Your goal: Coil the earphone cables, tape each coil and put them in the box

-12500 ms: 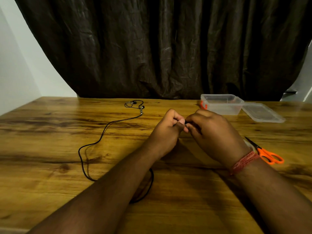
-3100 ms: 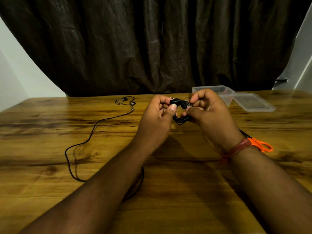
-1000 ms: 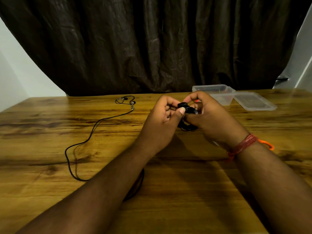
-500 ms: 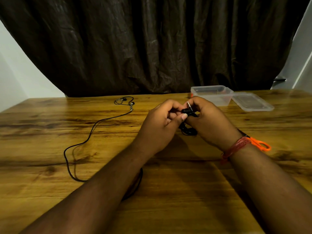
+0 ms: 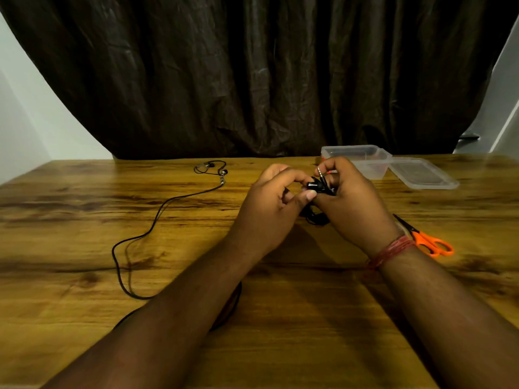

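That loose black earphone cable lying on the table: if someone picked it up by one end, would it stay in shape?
Probably not. The loose earphone cable lies in slack curves on the table, so it looks floppy and would likely dangle. Being thin, it is probably light.

I read this as a home room, not a lab: a wood-grain table (image 5: 84, 220), a dark crumpled curtain (image 5: 252, 74) hung across the far side, plain white walls (image 5: 25, 113) at far left and right.
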